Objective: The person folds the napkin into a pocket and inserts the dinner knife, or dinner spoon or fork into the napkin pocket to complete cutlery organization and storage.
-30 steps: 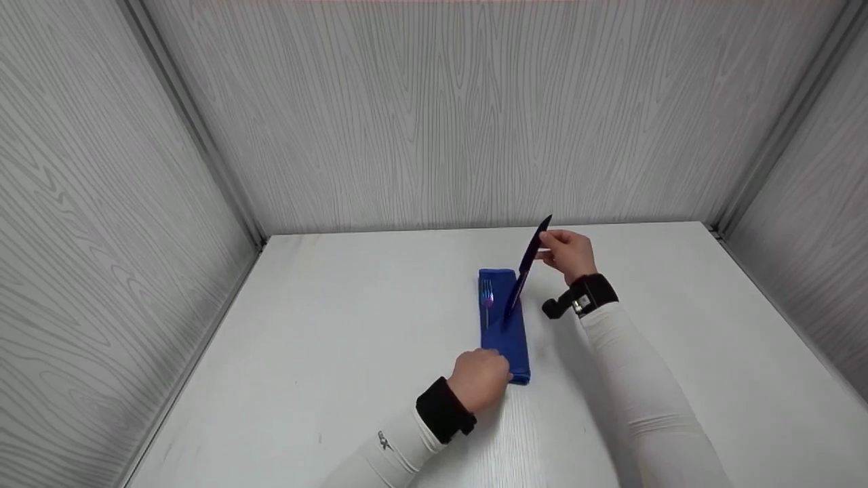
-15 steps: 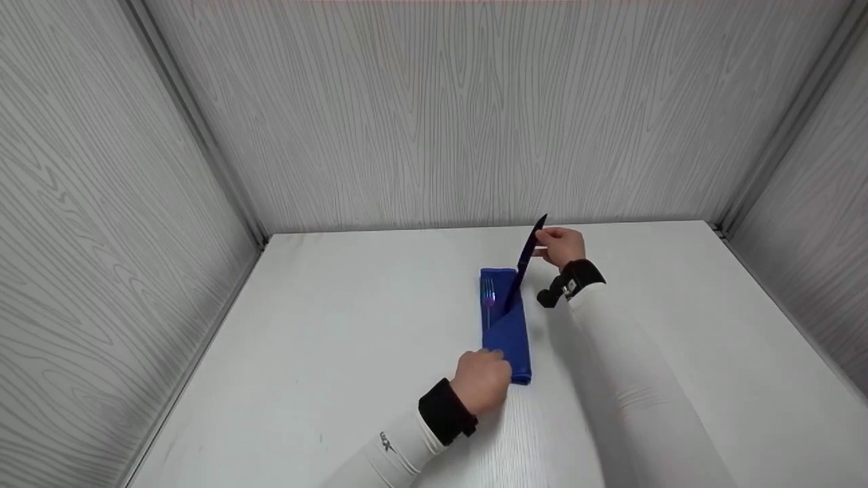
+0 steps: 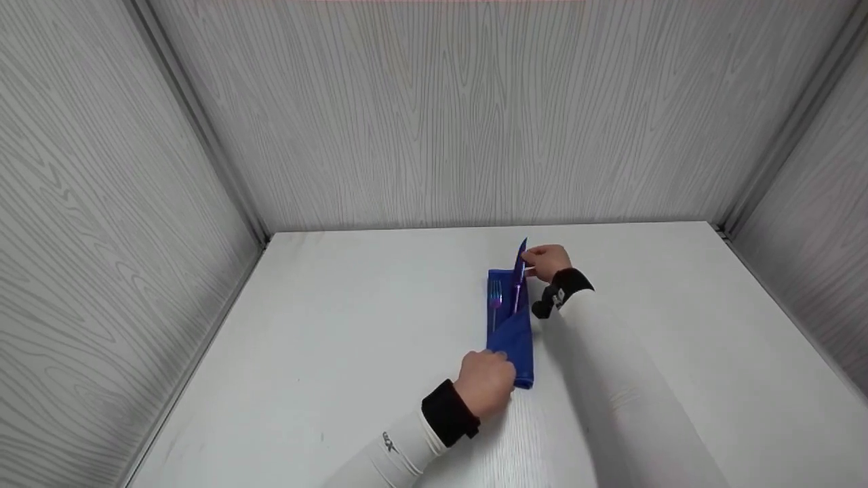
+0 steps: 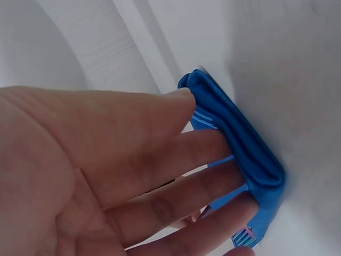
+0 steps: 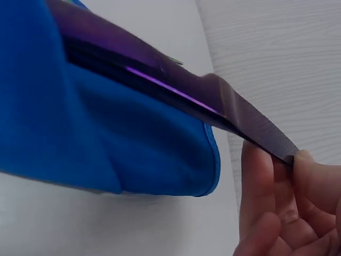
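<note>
A folded blue napkin (image 3: 519, 349) lies on the white table with its pocket facing the back. In the pocket stands a fork (image 3: 496, 294), tines showing and handle hidden. My left hand (image 3: 485, 383) holds the napkin's near left side; in the left wrist view its thumb and fingers (image 4: 181, 202) lie against the folded edge. A shiny purple table knife (image 5: 160, 74) slants up out of the pocket, handle end inside, beside the fork. My right hand (image 3: 548, 263) pinches its blade near the tip between thumb and fingers (image 5: 258, 178).
A white table (image 3: 359, 305) spreads around the napkin. Grey wood-grain panels (image 3: 434, 122) stand at the back and both sides. Each wrist carries a black strap, and a small dark camera (image 3: 541, 310) juts from the right one.
My right hand has moved left and lower, bringing the knife down into the pocket and closer to the napkin's line. The napkin has shifted slightly right. My left hand stays almost in place.
</note>
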Action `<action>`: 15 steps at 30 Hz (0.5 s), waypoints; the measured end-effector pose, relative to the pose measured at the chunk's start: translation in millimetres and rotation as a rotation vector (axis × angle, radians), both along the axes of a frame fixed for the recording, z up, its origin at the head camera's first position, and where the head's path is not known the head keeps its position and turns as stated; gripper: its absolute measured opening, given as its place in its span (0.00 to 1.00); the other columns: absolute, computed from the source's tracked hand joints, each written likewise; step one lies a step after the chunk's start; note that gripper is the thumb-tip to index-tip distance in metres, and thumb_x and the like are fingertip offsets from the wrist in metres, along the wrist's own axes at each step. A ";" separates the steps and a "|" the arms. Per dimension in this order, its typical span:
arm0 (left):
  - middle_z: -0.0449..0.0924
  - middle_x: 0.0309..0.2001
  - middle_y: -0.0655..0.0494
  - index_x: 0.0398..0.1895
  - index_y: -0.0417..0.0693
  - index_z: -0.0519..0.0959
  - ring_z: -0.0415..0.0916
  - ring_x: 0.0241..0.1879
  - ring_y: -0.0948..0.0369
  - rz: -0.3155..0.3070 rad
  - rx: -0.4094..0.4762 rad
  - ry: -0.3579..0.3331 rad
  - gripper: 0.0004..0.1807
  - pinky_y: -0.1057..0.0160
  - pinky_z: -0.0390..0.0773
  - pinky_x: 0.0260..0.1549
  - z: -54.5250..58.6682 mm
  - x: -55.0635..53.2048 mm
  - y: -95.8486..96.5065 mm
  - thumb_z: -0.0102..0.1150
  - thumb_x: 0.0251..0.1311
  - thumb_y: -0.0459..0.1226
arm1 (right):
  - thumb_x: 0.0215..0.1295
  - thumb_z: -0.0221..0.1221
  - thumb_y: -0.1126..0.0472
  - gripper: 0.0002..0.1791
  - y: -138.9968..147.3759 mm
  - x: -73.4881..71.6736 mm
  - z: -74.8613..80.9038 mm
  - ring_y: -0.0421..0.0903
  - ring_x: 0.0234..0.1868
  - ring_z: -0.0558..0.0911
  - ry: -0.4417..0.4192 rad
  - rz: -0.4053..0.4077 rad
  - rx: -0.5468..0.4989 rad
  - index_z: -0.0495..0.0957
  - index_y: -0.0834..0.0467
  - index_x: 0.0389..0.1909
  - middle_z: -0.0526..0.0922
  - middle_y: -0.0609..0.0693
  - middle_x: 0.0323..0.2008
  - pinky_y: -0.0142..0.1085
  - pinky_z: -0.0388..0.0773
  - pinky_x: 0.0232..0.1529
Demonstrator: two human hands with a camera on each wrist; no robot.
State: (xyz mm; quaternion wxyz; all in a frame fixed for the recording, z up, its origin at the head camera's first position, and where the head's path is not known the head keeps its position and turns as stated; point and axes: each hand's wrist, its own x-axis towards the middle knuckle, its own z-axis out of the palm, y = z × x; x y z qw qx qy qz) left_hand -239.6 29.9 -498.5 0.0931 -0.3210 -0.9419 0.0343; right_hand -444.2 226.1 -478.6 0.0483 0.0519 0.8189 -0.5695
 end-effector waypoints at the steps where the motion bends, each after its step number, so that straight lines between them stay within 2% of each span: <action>1: 0.84 0.29 0.59 0.25 0.54 0.88 0.80 0.29 0.62 -0.003 0.001 0.004 0.08 0.63 0.75 0.24 -0.1 -0.4 -0.1 0.76 0.57 0.45 | 0.80 0.56 0.62 0.20 0.4 0.3 -1.7 0.35 0.29 0.86 -0.020 0.016 0.026 0.79 0.73 0.62 0.86 0.54 0.42 0.23 0.75 0.28; 5: 0.84 0.29 0.60 0.24 0.55 0.88 0.80 0.29 0.62 -0.009 0.006 0.015 0.07 0.63 0.75 0.23 -0.6 -1.0 -0.7 0.76 0.56 0.43 | 0.80 0.58 0.59 0.20 2.3 2.2 -7.0 0.34 0.26 0.83 -0.096 0.088 0.122 0.80 0.70 0.62 0.85 0.46 0.34 0.24 0.72 0.25; 9: 0.84 0.30 0.59 0.26 0.55 0.89 0.80 0.30 0.62 -0.008 0.002 0.017 0.07 0.63 0.75 0.23 -0.6 -1.1 -0.9 0.76 0.57 0.45 | 0.78 0.60 0.60 0.19 2.8 4.8 -10.6 0.35 0.25 0.82 -0.157 0.137 0.139 0.81 0.70 0.60 0.85 0.44 0.27 0.25 0.74 0.26; 15: 0.84 0.30 0.59 0.26 0.54 0.89 0.80 0.29 0.63 -0.005 -0.002 0.011 0.08 0.63 0.75 0.23 0.8 -1.2 -1.1 0.75 0.57 0.45 | 0.74 0.64 0.63 0.09 5.3 9.6 -14.1 0.36 0.25 0.82 -0.185 0.161 0.132 0.83 0.66 0.46 0.83 0.43 0.25 0.26 0.78 0.28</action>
